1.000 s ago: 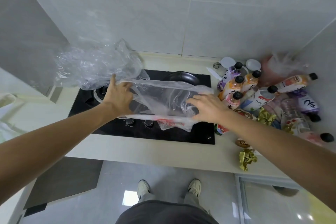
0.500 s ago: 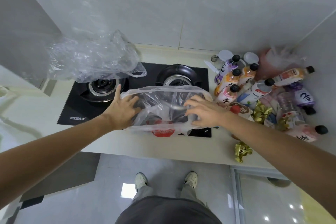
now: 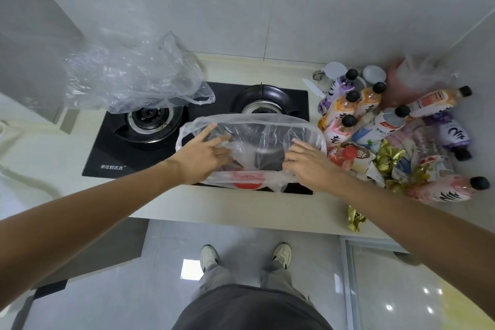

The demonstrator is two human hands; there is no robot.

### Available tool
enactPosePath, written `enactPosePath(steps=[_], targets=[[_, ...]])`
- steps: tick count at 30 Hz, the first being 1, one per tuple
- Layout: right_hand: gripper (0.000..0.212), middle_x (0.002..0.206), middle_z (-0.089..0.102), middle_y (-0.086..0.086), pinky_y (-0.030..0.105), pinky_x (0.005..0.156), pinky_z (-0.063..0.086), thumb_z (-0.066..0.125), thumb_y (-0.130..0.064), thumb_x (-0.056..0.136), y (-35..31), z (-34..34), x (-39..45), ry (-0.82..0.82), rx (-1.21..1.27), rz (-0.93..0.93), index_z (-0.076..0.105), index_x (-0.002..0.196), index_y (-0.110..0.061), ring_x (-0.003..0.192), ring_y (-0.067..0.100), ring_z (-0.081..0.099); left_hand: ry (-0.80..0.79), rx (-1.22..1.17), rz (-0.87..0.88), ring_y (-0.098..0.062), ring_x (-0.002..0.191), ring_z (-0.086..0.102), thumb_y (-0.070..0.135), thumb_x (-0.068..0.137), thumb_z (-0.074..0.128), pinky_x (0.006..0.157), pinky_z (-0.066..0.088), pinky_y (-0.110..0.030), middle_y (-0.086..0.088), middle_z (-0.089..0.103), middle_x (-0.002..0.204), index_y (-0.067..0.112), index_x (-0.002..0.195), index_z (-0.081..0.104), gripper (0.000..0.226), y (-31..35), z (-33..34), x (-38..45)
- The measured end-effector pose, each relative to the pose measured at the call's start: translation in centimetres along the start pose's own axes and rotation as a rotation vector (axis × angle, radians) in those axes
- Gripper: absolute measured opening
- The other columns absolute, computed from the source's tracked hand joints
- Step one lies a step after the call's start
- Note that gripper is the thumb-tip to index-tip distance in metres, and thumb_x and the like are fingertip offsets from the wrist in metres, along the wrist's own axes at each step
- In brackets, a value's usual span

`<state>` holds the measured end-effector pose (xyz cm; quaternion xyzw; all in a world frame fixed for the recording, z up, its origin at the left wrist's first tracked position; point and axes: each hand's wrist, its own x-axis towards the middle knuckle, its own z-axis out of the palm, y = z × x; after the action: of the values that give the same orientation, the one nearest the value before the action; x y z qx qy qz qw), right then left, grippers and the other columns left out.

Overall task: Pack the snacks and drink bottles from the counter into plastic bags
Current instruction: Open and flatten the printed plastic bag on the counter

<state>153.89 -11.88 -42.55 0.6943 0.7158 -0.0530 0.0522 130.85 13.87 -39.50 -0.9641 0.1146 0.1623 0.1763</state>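
Note:
A clear plastic bag with a red print [image 3: 251,139] lies over the front right of the black gas hob [image 3: 134,150], its mouth stretched wide. My left hand [image 3: 203,155] grips the bag's left edge, and my right hand [image 3: 308,163] grips its right edge. Several drink bottles [image 3: 345,104] with black caps stand and lie on the counter to the right. Among them are snack packets [image 3: 351,155] and gold-wrapped sweets [image 3: 388,155]. One gold sweet [image 3: 355,218] lies alone near the counter's front edge.
A second crumpled clear bag [image 3: 134,78] rests over the hob's back left burner. A pinkish bag [image 3: 417,75] sits in the back right corner against the tiled wall. White lids [image 3: 334,69] lie behind the bottles. The cream counter [image 3: 241,209] ends just before my feet.
Both hands pulled the printed bag toward the counter's front edge and spread its mouth wider. The crumpled bag stayed on the back left of the hob.

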Motion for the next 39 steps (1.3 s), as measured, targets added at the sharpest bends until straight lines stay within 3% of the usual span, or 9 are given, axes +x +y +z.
enactPosePath(steps=[6,10,14,18,23,26,32,35,39], targets=[[0.029,0.09,0.07,0.006,0.053,0.118,0.026,0.054,-0.024,0.082,-0.3,-0.7,-0.3,-0.015,-0.243,0.223,0.079,0.088,-0.012,0.107,0.031,0.052,-0.121,-0.004,-0.163,-0.037,0.157,0.006,0.049,0.103,0.037,0.12,-0.011,-0.066,-0.005,0.035,0.161,0.04,0.13,0.065,0.04,0.7,0.1,1.1],[0.051,0.085,0.074,0.002,0.049,0.111,0.032,0.042,-0.047,0.1,-0.1,-0.3,-0.6,-0.066,-0.208,0.323,0.082,0.086,-0.018,0.11,0.028,0.054,-0.132,-0.043,-0.26,-0.034,0.156,0.007,0.043,0.104,0.044,0.121,0.022,-0.047,-0.009,0.04,0.158,0.029,0.122,0.073,0.037,1.0,-0.1,0.8],[0.055,0.089,0.074,-0.007,0.039,0.094,0.038,0.038,-0.055,0.106,-0.1,0.2,-0.3,-0.206,-0.227,0.373,0.081,0.093,-0.023,0.112,0.022,0.053,-0.225,-0.005,-0.209,-0.03,0.141,0.034,0.021,0.094,0.062,0.108,0.04,-0.036,-0.002,0.062,0.134,0.033,0.121,0.072,0.031,0.9,0.2,-0.4],[0.05,0.117,0.07,-0.005,0.045,0.103,0.038,0.05,-0.064,0.097,-0.7,1.2,-0.3,-0.301,-0.116,0.317,0.076,0.111,-0.024,0.126,0.026,0.045,-0.267,-0.055,-0.198,-0.026,0.132,0.046,0.014,0.092,0.064,0.098,0.051,-0.036,0.003,0.066,0.126,0.03,0.123,0.071,0.035,1.9,0.2,-1.5],[0.065,0.147,0.046,0.005,0.051,0.115,0.031,0.063,-0.065,0.085,-2.6,2.1,-0.8,-0.385,-0.014,0.255,0.063,0.133,-0.022,0.14,0.035,0.031,-0.379,-0.111,-0.231,-0.026,0.122,0.05,0.061,0.094,0.056,0.099,0.044,-0.04,0.002,0.068,0.114,0.024,0.112,0.073,0.045,4.5,0.7,-1.5],[0.075,0.156,0.032,0.006,0.056,0.116,0.03,0.06,-0.071,0.085,-3.1,2.4,-1.3,-0.464,0.014,0.231,0.048,0.147,-0.03,0.142,0.04,0.027,-0.415,-0.135,-0.211,-0.024,0.12,0.05,0.068,0.089,0.055,0.096,0.04,-0.046,0.006,0.066,0.107,0.027,0.103,0.074,0.047,5.6,1.3,-1.9],[0.071,0.164,0.025,-0.011,0.065,0.104,0.036,0.057,-0.063,0.094,-3.6,1.8,-0.9,-0.501,0.063,0.156,0.032,0.156,-0.039,0.153,0.038,0.004,-0.406,-0.178,-0.071,-0.028,0.145,0.027,0.04,0.092,0.065,0.108,0.041,-0.044,0.002,0.053,0.145,0.028,0.135,0.059,0.046,6.7,1.7,-2.3],[0.059,0.152,0.049,-0.012,0.063,0.106,0.036,0.061,-0.052,0.097,-2.6,0.9,-0.9,-0.463,0.116,0.15,0.045,0.15,-0.033,0.157,0.026,0.005,-0.301,-0.274,0.056,-0.026,0.15,0.026,0.011,0.094,0.059,0.106,0.042,-0.042,0.011,0.053,0.147,0.033,0.148,0.043,0.06,6.0,2.0,-3.4],[0.045,0.14,0.062,-0.001,0.057,0.113,0.027,0.054,-0.053,0.101,-1.8,0.9,-1.2,-0.476,0.087,0.152,0.055,0.143,-0.036,0.154,0.019,0.026,-0.327,-0.238,0.05,-0.027,0.152,0.028,0.009,0.103,0.048,0.115,0.035,-0.044,-0.001,0.051,0.154,0.043,0.158,0.027,0.068,5.5,3.0,-4.5]])
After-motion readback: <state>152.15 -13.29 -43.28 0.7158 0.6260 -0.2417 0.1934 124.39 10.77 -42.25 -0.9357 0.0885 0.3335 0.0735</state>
